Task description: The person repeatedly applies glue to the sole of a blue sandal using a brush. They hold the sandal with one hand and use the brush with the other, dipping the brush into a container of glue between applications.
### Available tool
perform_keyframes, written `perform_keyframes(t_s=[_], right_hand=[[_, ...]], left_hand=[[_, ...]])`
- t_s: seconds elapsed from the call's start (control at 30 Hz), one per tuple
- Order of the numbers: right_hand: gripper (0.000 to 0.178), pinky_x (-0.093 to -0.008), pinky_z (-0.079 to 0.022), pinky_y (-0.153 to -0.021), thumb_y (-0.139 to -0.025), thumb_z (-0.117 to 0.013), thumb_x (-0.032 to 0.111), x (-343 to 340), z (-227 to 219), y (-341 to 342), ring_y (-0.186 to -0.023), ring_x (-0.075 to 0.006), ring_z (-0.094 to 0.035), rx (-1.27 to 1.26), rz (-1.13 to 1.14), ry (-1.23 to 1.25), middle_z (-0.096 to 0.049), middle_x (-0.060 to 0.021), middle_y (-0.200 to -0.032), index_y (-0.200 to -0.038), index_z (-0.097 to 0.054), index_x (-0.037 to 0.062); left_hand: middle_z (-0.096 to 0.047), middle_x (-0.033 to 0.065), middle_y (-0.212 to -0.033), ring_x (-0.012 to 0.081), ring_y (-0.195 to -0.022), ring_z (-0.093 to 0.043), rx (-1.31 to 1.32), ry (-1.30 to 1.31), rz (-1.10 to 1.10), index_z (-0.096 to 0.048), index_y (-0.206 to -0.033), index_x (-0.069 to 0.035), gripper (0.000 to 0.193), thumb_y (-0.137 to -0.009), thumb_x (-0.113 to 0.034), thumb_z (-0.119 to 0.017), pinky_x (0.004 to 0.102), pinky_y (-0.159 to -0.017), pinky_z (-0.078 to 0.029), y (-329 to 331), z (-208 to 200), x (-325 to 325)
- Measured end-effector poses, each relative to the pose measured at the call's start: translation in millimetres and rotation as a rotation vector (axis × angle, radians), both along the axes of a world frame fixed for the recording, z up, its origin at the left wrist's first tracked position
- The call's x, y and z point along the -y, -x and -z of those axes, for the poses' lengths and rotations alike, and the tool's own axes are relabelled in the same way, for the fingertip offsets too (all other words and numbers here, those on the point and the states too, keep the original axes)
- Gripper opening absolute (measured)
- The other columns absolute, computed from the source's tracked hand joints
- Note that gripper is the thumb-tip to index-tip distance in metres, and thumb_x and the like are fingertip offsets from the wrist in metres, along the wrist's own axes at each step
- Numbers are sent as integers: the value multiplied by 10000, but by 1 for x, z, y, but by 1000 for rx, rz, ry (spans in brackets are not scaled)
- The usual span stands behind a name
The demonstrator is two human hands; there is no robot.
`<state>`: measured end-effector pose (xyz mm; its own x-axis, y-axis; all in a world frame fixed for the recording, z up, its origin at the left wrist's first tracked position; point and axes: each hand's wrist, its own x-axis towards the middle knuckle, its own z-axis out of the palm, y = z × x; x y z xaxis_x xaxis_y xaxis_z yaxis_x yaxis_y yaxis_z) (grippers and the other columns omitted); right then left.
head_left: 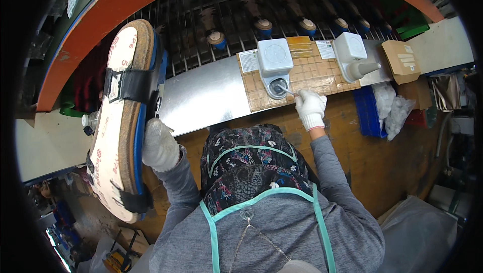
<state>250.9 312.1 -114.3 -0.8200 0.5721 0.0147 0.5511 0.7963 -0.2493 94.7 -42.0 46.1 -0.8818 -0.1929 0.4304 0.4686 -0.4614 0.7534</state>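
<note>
"Head view, please: what is to the left of the white container (275,58)?"
"Well to its left is the sandal (110,137), pale underside showing; the gloved left hand (160,145) has its grip closed on the sandal's side."
"And nearer to the person than the container?"
"Just before it, a grey dish (272,91); then, slightly right, a thin stick (287,90), pinched by the gloved right hand (310,107)."
</note>
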Motion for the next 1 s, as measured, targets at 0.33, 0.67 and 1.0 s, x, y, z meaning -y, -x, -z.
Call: perform_keyframes(t_s=[0.33, 0.67, 1.0], right_hand=[[170, -234, -412, -561, -923, -655, 205, -16, 5, -28, -620, -67, -529, -217, 322, 1264, -628, 15, -769, -1018, -671, 65], [237, -345, -504, -758, -700, -814, -12, 28, -194, 14, -910, -224, -626, -962, -341, -205, -705, -48, -912, -912, -766, 81], [131, -271, -485, -733, -846, -732, 28, 99, -212, 39, -834, -151, -603, -866, -307, 843, -652, -81, -933, -967, -747, -20]], left_hand=[[-636, 195, -1284, 394, -1215, -603, -758, 626, -377, -614, -1249, -43, 379, -890, -131, -702, 538, -1076, -452, 23, 31, -56], [-626, 190, -1308, 439, -1301, -546, -929, 689, -314, -625, -1163, -96, 303, -869, -142, -679, 635, -1117, -354, 39, 9, -89], [-603, 157, -1318, 412, -1359, -494, -900, 691, -298, -566, -1128, -135, 324, -833, -156, -697, 665, -1139, -314, 20, -10, -84]])
